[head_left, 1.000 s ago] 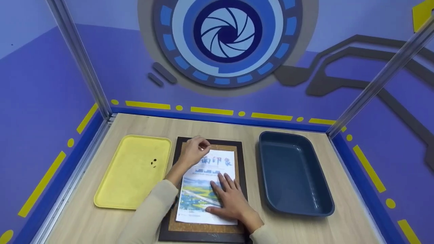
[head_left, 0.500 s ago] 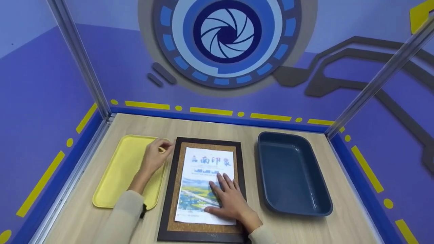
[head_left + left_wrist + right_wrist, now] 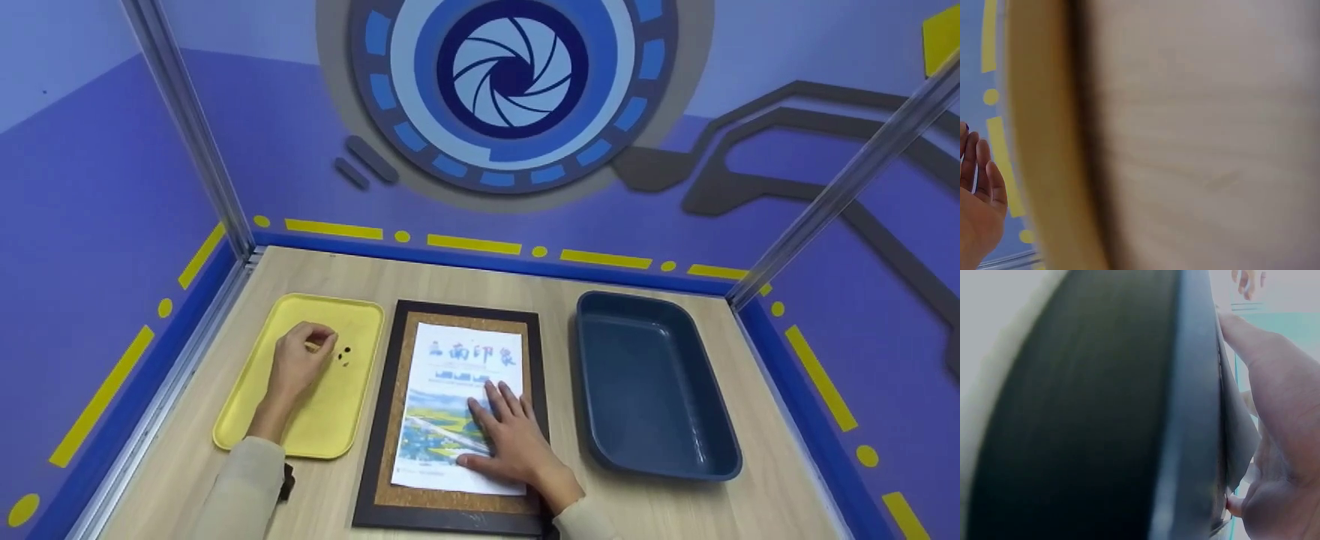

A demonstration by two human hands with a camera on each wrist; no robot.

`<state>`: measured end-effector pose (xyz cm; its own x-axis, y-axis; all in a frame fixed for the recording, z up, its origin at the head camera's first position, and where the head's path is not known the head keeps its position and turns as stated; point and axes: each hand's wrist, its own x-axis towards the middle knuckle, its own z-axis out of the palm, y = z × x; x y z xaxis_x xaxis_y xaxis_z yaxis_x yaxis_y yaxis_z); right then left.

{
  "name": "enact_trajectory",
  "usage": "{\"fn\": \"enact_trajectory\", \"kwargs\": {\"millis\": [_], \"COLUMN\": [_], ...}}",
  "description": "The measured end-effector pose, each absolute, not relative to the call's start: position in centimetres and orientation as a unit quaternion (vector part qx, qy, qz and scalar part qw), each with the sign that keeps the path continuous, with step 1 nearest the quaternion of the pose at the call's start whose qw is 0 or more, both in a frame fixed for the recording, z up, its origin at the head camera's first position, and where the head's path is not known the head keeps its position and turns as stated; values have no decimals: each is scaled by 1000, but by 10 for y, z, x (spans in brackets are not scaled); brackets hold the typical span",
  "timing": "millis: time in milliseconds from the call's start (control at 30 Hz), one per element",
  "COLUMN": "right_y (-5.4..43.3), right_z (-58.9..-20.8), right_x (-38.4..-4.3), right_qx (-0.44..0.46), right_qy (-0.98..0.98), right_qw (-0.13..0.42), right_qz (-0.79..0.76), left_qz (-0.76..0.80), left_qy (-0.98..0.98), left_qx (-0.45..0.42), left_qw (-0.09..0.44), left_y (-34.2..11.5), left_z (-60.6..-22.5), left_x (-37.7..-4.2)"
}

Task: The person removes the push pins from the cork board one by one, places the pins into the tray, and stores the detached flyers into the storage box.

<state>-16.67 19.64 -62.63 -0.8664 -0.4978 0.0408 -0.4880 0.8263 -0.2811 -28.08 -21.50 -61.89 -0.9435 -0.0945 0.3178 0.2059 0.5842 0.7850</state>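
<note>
My left hand (image 3: pixel 298 360) is over the yellow tray (image 3: pixel 300 435), thumb and forefinger closed together just left of several tiny dark pieces (image 3: pixel 345 355). In the left wrist view, a small dark blue piece (image 3: pixel 967 127) shows pinched at the fingertips; its kind I cannot tell. A printed paper (image 3: pixel 472 345) with a landscape and large characters lies on a dark-framed cork board (image 3: pixel 450 517). Fingers spread, my right hand (image 3: pixel 514 442) rests on the lower right of the paper. From the right wrist view, the paper's edge (image 3: pixel 1241 439) lifts a little off the board.
A deep dark blue tub (image 3: pixel 652 390) stands right of the board. All of these sit on a wooden table (image 3: pixel 337 274), with blue-purple panels (image 3: pixel 255 135) at the back and sides. Metal posts (image 3: pixel 195 135) rise at the rear corners.
My left hand has moved left from the paper's top left corner, across the board's frame, to over the yellow tray. My right hand has stayed on the paper.
</note>
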Motion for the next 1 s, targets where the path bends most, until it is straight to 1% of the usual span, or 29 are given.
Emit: {"fn": "enact_trajectory", "kwargs": {"millis": [200,433,767,1000], "right_y": [196,196,197,197], "right_z": [-627,-625,-626,-627], "right_x": [-167,-165,-167,-166], "right_qx": [-258,-255,-255,-258], "right_qy": [955,956,956,955], "right_qw": [14,19,21,15], "right_qz": [-143,-142,-142,-145], "left_qz": [-435,-429,-419,-428], "left_qy": [-887,-897,-905,-902], "left_qx": [-11,-5,-4,15], "left_qw": [154,107,78,53], "left_y": [-219,-220,-218,-216], "left_z": [-628,-629,-631,-631], "left_x": [-278,-273,-274,-276]}}
